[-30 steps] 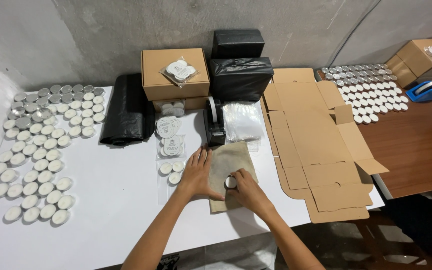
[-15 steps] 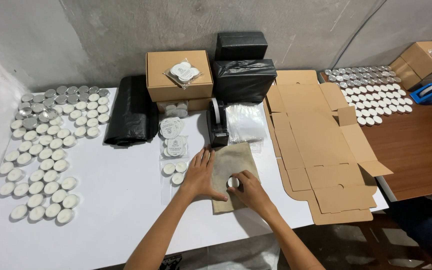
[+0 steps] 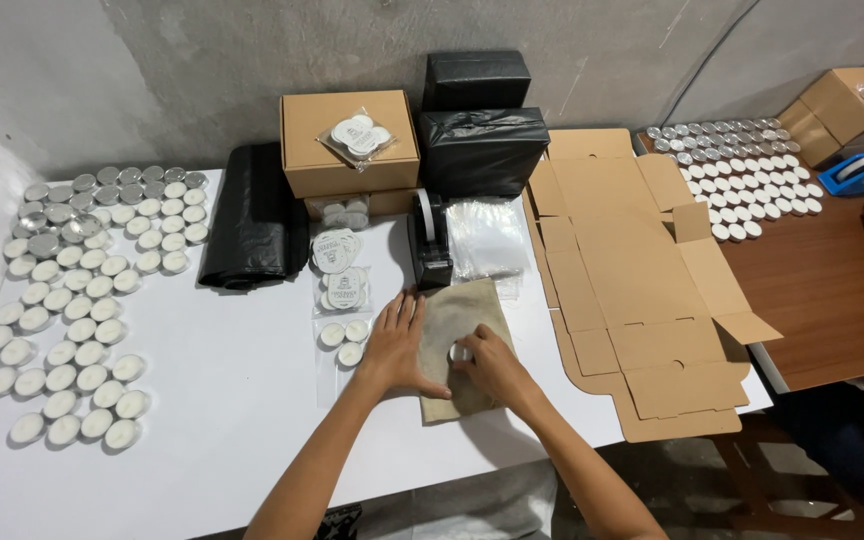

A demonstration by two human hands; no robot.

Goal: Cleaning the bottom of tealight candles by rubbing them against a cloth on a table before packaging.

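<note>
Burlap pouch (image 3: 457,320) under left hand (image 3: 395,345), right hand (image 3: 492,362) pinching small candle (image 3: 461,352)

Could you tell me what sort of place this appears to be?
Probably a small packing workshop for tealight candles. Rows of tealights cover the white table, flat cardboard box blanks lie stacked nearby, and a tape dispenser stands behind the hands.

A white table (image 3: 202,400) carries rows of tealight candles (image 3: 72,300), a folded black plastic bag (image 3: 257,225), brown cardboard boxes (image 3: 347,145), a black tape dispenser (image 3: 430,245), clear bags (image 3: 487,238), a tan cloth pouch (image 3: 462,330) and flattened cardboard boxes (image 3: 632,280).
</note>
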